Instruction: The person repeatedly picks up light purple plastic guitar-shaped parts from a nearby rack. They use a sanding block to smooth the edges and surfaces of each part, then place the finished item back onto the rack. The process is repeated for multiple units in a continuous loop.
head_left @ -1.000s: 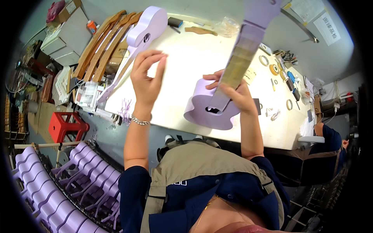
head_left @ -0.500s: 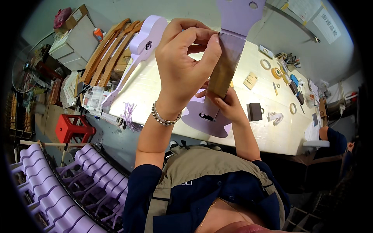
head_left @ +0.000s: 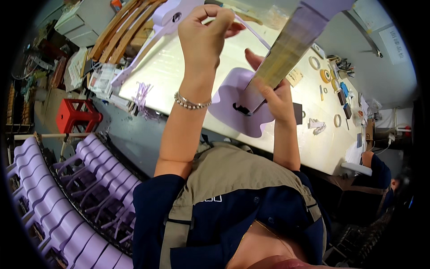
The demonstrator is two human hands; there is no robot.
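Thin lilac strip (head_left: 253,31) runs straight off the neck edge of a glossy lilac ukulele-shaped instrument (head_left: 228,89); tearing looks likeliest to go wrong.

The left hand (head_left: 204,33) has its fingers closed on the strip, while the right hand (head_left: 278,96) grips the neck, tilted over the cream surface (head_left: 313,148). Too sharp a pull could snap the strip or chip paint; a slackened grip could knock the body.

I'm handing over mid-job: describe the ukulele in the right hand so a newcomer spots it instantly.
Find the white table, then the person's right hand above it. That hand grips a purple ukulele by its neck. Unlike the purple one lying farther left, its headstock points toward the picture's upper right.
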